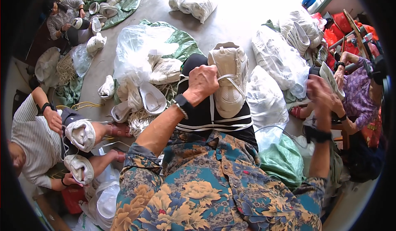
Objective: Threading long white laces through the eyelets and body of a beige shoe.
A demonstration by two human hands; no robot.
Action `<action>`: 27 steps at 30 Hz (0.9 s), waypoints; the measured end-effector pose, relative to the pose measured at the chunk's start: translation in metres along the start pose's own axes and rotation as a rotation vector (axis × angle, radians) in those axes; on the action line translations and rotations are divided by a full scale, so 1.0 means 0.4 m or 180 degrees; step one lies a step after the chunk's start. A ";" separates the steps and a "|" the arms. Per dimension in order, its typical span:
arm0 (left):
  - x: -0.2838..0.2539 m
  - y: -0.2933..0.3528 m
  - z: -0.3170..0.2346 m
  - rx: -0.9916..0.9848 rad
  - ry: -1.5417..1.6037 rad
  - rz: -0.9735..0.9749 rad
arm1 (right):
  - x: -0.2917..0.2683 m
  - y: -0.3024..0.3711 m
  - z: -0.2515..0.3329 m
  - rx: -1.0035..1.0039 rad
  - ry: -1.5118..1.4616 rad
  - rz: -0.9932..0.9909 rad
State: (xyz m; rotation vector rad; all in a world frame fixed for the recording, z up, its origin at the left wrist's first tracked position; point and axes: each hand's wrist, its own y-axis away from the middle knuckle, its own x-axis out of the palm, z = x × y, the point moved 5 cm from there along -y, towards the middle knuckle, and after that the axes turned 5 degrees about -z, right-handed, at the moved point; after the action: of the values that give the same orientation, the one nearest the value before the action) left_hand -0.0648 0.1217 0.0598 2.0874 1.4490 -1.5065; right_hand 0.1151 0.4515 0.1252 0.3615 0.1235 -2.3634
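A cream sneaker (231, 88) lies across my lap, sole down, its toe toward me. My left hand (203, 83) is closed in a fist at the shoe's left side. A white shoelace (228, 79) runs from that fist over the upper of the shoe. More lace (212, 125) trails in loose strands over my black trousers. My right hand (319, 91) is raised well out to the right, away from the shoe. Motion smears its fingers, so what they hold, if anything, does not show.
Plastic bags and loose shoes (152, 97) lie at the left, beside a pile of white laces (141, 121). At the right stand stuffed clear bags (268, 94) and a green sack (282, 158). Co-workers (39, 136) sit at both sides handling shoes; another is farther back.
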 end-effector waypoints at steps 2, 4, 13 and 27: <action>-0.002 -0.019 -0.026 0.0142 -0.0269 0.0213 | 0.204 0.036 -0.003 0.0048 0.0004 0.1129; 0.004 -0.021 -0.034 0.0262 -0.0567 0.0420 | 0.380 0.057 -0.003 -0.0642 0.0134 0.1778; -0.064 -0.013 -0.006 0.1224 -0.0064 -0.0109 | 0.656 0.118 0.076 -0.3609 0.1416 0.1364; -0.062 -0.005 0.026 0.1441 0.0157 -0.0311 | 0.671 0.134 0.099 -0.3831 0.1845 0.1594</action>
State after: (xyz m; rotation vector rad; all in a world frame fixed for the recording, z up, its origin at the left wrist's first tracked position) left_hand -0.0730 0.1013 0.0757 2.3371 1.3386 -1.9891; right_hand -0.0433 0.2281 0.0852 0.3787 1.4388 -1.2944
